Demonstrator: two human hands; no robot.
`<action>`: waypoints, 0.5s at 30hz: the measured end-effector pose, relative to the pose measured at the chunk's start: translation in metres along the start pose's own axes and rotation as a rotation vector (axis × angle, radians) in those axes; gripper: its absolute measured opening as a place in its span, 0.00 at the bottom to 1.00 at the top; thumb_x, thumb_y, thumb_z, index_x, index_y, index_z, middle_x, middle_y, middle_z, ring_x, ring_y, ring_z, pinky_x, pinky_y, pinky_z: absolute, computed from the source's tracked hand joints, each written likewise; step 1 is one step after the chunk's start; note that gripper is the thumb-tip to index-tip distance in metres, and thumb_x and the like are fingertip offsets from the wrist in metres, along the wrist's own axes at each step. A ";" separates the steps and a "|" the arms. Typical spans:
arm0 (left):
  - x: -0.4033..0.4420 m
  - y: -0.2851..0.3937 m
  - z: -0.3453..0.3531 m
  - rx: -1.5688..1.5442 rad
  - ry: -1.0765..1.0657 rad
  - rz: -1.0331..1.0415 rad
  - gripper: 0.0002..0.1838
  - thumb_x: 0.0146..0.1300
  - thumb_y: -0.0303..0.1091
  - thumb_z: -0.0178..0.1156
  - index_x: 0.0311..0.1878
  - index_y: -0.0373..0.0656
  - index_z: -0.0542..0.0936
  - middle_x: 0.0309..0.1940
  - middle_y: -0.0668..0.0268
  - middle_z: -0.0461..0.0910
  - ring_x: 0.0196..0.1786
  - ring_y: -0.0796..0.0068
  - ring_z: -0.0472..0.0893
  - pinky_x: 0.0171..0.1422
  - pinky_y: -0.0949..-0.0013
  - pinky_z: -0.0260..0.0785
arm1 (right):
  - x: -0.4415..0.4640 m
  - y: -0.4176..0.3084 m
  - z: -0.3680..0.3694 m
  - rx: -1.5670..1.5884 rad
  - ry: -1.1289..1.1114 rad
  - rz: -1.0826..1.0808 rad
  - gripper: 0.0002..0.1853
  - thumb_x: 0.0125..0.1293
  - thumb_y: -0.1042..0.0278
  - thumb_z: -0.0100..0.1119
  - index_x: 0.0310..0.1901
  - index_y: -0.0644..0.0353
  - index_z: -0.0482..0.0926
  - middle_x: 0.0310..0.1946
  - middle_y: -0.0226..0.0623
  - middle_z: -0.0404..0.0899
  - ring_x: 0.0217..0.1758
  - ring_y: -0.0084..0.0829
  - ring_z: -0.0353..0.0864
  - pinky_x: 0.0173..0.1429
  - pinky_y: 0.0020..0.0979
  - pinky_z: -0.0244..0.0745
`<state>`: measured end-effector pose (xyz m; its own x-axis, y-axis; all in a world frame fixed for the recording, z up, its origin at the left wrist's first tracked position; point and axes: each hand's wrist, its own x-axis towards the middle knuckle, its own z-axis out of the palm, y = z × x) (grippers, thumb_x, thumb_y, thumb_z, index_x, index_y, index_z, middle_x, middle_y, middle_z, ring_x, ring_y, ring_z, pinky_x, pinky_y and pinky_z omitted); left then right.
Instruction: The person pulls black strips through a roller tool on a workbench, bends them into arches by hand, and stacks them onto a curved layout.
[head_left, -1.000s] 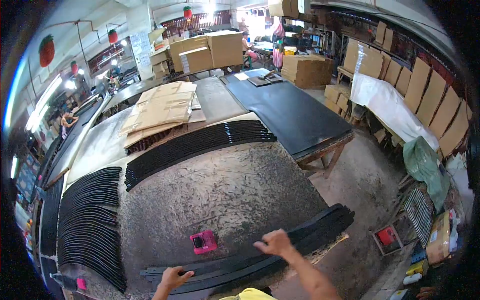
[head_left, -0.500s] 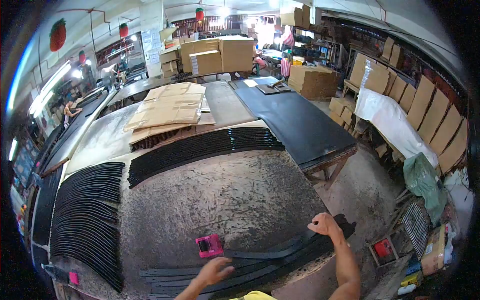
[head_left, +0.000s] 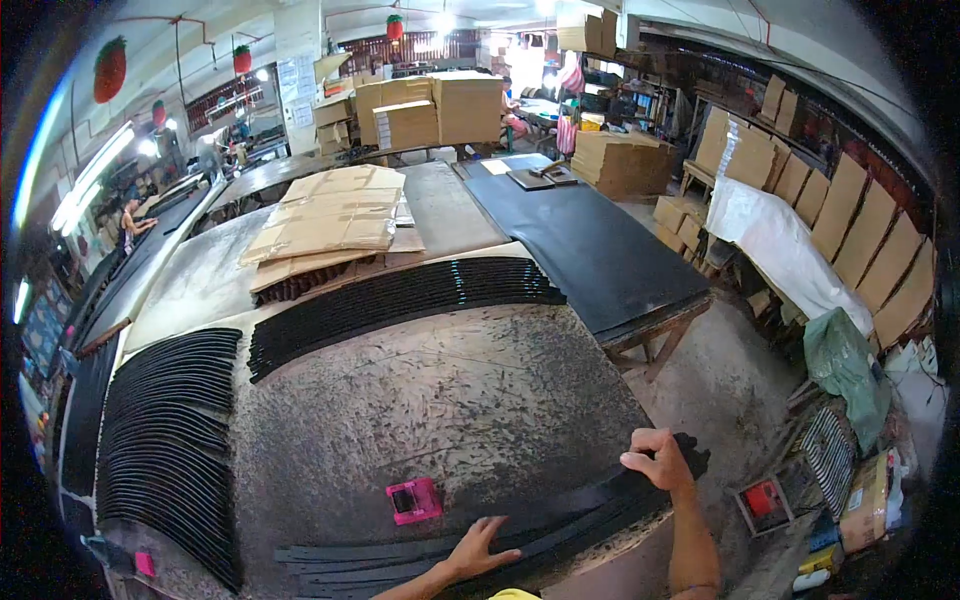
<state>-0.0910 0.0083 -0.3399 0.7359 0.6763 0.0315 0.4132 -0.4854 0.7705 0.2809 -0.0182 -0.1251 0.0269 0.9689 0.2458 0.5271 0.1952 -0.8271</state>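
Observation:
Long, flat black strips [head_left: 350, 560] lie along the near edge of a worn, stained work table [head_left: 430, 370]. My left hand [head_left: 482, 552] is open over them, fingers spread and thumb out to the right. At the right end of the strips, my right hand [head_left: 655, 460] is closed, its fingers curled; a blurred dark strip runs up to it, though the fingertips hide the grip itself. A bunch of black strip ends [head_left: 692, 458] shows just behind the right wrist. A pink tool with a dark insert [head_left: 414, 500] sits on the table, beyond my left hand.
Rows of black strips lie at the left [head_left: 165, 440] and along the far side [head_left: 400, 305]. Flattened cardboard [head_left: 325, 215] is stacked behind. A table with a black sheet [head_left: 600, 250] stands beyond, right. A red item in a frame [head_left: 765, 498] is on the floor. A person [head_left: 132, 225] works far left.
My left hand has shifted right along the strips. The curved strip between my hands now lies lower and looks blurred. My right hand stays near the same spot, its wrist turned slightly.

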 end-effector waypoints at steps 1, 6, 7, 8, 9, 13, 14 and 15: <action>0.004 0.007 0.001 0.082 0.132 0.036 0.45 0.63 0.64 0.67 0.68 0.35 0.69 0.44 0.51 0.82 0.52 0.54 0.82 0.59 0.54 0.73 | 0.001 -0.010 0.003 0.030 -0.012 -0.019 0.18 0.58 0.60 0.72 0.23 0.65 0.78 0.20 0.37 0.75 0.25 0.30 0.73 0.32 0.37 0.66; 0.025 0.047 -0.009 -0.096 0.231 -0.112 0.31 0.55 0.58 0.76 0.44 0.39 0.78 0.36 0.57 0.81 0.42 0.58 0.82 0.47 0.56 0.74 | 0.010 -0.055 0.011 0.016 -0.029 -0.122 0.17 0.57 0.63 0.70 0.21 0.67 0.78 0.17 0.33 0.70 0.23 0.28 0.69 0.29 0.35 0.60; 0.022 0.043 -0.009 -0.055 0.223 -0.079 0.29 0.54 0.57 0.77 0.41 0.40 0.78 0.36 0.58 0.81 0.41 0.58 0.82 0.46 0.57 0.73 | 0.010 -0.061 0.005 -0.027 -0.023 -0.129 0.17 0.56 0.62 0.71 0.20 0.67 0.79 0.17 0.34 0.70 0.23 0.29 0.69 0.29 0.35 0.61; 0.019 0.042 -0.008 -0.013 0.211 -0.049 0.28 0.52 0.56 0.78 0.38 0.42 0.78 0.36 0.59 0.81 0.40 0.59 0.82 0.44 0.57 0.73 | 0.009 -0.067 -0.001 -0.068 -0.018 -0.133 0.17 0.55 0.62 0.71 0.20 0.67 0.79 0.17 0.34 0.71 0.23 0.30 0.69 0.29 0.36 0.62; 0.023 0.062 -0.018 -0.045 0.501 0.179 0.29 0.51 0.55 0.79 0.43 0.42 0.81 0.38 0.59 0.82 0.42 0.59 0.82 0.47 0.57 0.73 | 0.007 -0.072 -0.005 -0.105 -0.016 -0.134 0.17 0.54 0.61 0.71 0.20 0.67 0.79 0.17 0.35 0.71 0.22 0.31 0.69 0.29 0.36 0.62; 0.062 0.115 -0.051 -0.278 0.383 0.336 0.29 0.55 0.54 0.77 0.49 0.41 0.84 0.41 0.58 0.84 0.46 0.57 0.81 0.50 0.56 0.71 | 0.007 -0.089 -0.004 -0.157 0.004 -0.157 0.16 0.52 0.60 0.72 0.19 0.65 0.80 0.17 0.36 0.72 0.22 0.34 0.70 0.29 0.37 0.63; 0.069 0.118 -0.050 -0.357 0.292 0.345 0.28 0.57 0.54 0.75 0.51 0.41 0.84 0.42 0.57 0.84 0.47 0.57 0.81 0.52 0.56 0.71 | 0.010 -0.094 -0.002 -0.165 0.010 -0.175 0.15 0.51 0.61 0.71 0.19 0.64 0.81 0.18 0.37 0.73 0.22 0.35 0.70 0.29 0.38 0.63; 0.069 0.109 -0.041 -0.385 0.119 0.315 0.27 0.59 0.54 0.74 0.51 0.41 0.85 0.41 0.56 0.84 0.47 0.58 0.82 0.51 0.56 0.71 | 0.012 -0.098 -0.001 -0.174 0.017 -0.193 0.14 0.51 0.61 0.71 0.19 0.64 0.81 0.18 0.37 0.73 0.22 0.37 0.70 0.30 0.39 0.64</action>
<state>-0.0171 0.0248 -0.2274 0.7174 0.5992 0.3553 -0.0632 -0.4519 0.8898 0.2304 -0.0260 -0.0412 -0.0746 0.9133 0.4004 0.6617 0.3457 -0.6653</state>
